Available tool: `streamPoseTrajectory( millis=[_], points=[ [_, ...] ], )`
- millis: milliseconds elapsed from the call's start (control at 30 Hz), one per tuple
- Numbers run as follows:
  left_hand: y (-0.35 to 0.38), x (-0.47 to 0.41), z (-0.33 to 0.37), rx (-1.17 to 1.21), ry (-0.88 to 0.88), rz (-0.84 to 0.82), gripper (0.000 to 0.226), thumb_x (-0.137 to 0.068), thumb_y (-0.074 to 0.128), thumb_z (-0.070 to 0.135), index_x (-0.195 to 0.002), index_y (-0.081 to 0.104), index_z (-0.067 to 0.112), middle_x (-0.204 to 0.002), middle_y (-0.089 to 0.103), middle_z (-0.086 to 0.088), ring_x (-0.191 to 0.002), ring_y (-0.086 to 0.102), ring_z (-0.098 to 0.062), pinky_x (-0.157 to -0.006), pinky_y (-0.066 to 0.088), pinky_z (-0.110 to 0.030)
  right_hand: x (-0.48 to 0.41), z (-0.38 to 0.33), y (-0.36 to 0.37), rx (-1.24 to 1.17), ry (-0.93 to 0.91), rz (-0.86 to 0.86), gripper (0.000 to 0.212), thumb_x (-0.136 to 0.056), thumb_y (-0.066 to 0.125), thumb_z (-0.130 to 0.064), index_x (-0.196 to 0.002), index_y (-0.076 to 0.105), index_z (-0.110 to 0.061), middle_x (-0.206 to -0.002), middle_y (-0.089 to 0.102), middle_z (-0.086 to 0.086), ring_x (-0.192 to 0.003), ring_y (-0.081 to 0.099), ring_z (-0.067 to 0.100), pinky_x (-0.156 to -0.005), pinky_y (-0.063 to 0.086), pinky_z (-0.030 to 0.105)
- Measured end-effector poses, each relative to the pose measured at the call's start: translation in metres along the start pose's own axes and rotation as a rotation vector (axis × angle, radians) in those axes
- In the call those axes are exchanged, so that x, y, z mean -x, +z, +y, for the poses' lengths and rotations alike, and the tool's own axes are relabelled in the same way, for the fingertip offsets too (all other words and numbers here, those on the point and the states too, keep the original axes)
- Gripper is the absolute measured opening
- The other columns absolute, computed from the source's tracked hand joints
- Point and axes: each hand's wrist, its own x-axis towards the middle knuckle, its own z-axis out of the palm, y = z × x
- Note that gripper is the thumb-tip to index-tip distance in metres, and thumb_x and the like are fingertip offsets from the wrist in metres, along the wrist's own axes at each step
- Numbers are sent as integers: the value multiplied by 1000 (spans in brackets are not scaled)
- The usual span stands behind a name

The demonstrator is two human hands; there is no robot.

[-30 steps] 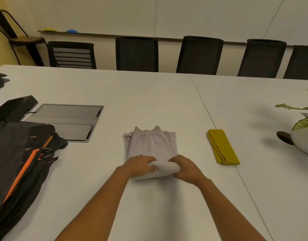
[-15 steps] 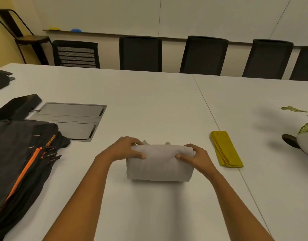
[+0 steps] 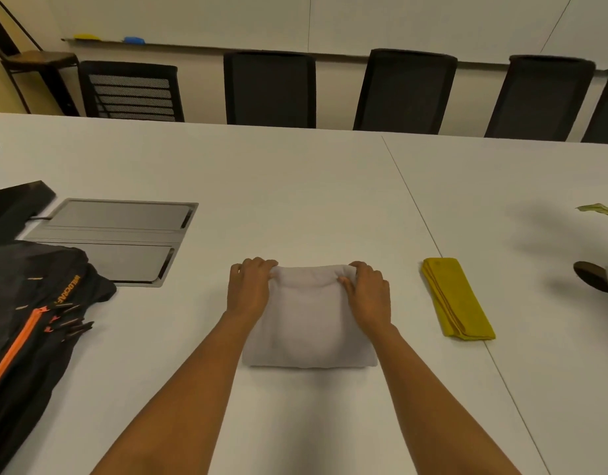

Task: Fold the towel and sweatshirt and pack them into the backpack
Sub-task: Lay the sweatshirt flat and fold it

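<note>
A pale lilac sweatshirt (image 3: pixel 309 323) lies folded into a compact rectangle on the white table in front of me. My left hand (image 3: pixel 249 289) grips its far left corner, fingers curled over the fold. At the far right corner my right hand (image 3: pixel 367 294) does the same, thumb on top of the cloth. A yellow towel (image 3: pixel 458 298) lies folded in a narrow strip to the right of the sweatshirt, apart from it. The black backpack (image 3: pixel 25 323) with an orange zipper lies flat at the left edge of the table.
A grey metal cable hatch (image 3: pixel 124 234) is set into the table by the backpack, with a black device (image 3: pixel 15 207) behind it. A potted plant (image 3: pixel 604 269) stands at the right edge. Several black chairs (image 3: pixel 270 89) line the far side.
Both hands brought the near end of the sweatshirt over to the far end, turning a long shape into a short thick rectangle. They now sit at its far corners.
</note>
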Motion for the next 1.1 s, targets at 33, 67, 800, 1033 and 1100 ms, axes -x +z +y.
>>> streamPoseTrajectory(
  millis=[33,67,800,1033,1100],
  points=[
    [6,-3,-2,-8,-12,1,41,-95,42,3,-131,53,18,-130,56,-4,-118,47,-22,-103,26,-28,-3,0,5,-2,16,-12,35,-98,42,-36,-123,50,-14,-118,59,3,-105,52,23,-87,34,29],
    [13,-6,-5,-14,-19,2,41,-94,43,2,-130,53,18,-129,57,-4,-117,48,-22,-102,26,-28,-6,1,11,-6,33,-21,33,-98,41,-33,-123,50,-13,-117,59,4,-105,52,24,-88,34,30],
    [19,-27,-7,392,-726,15,18,-93,56,14,-99,66,0,-106,65,-17,-97,61,-34,-76,48,-34,-49,11,23,-223,571,-103,23,-89,57,-33,-80,59,-12,-80,57,0,-80,53,20,-76,43,31],
    [14,-21,-13,477,-723,135,17,-90,52,-1,-104,58,7,-97,60,-17,-77,56,-27,-67,46,-31,-51,16,27,-148,692,-32,23,-88,52,-21,-76,60,-3,-83,60,13,-80,60,29,-68,47,30],
    [16,-16,-12,448,-653,139,17,-92,50,2,-107,55,7,-93,63,-18,-79,59,-28,-69,49,-34,-43,9,30,-168,659,31,24,-91,53,-21,-92,66,-1,-98,64,14,-93,60,31,-80,51,36]
  ],
)
